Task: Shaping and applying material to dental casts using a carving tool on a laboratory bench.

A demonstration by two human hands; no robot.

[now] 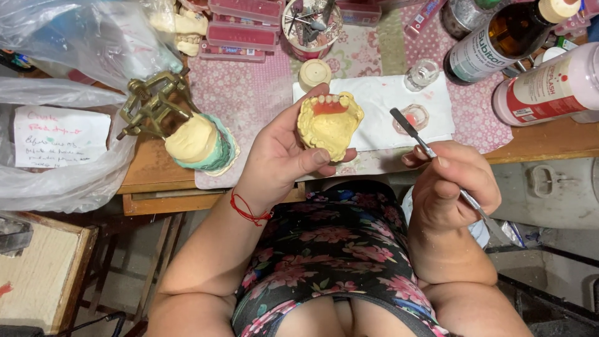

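We hold the yellow dental cast [329, 125] in our left hand [284, 153], fingers clasped round it, above the worktop's front edge [536, 142] — pink wax and teeth face up. Our right hand [452, 181] grips a metal spatula [415, 134] — blade just beside the cast

Two hands are seen, the left hand [284, 156] and the right hand [452, 184]. One yellow dental cast [329, 125] and one metal spatula [430, 153] are counted in them. On the counter [543, 142], one brass articulator [153, 103] at the left, two bottles, a dark one [505, 37] and a white one [549, 87], at the far right, one white cloth [387, 100], one small glass cup [422, 73] and one tool cup [310, 25] are counted.
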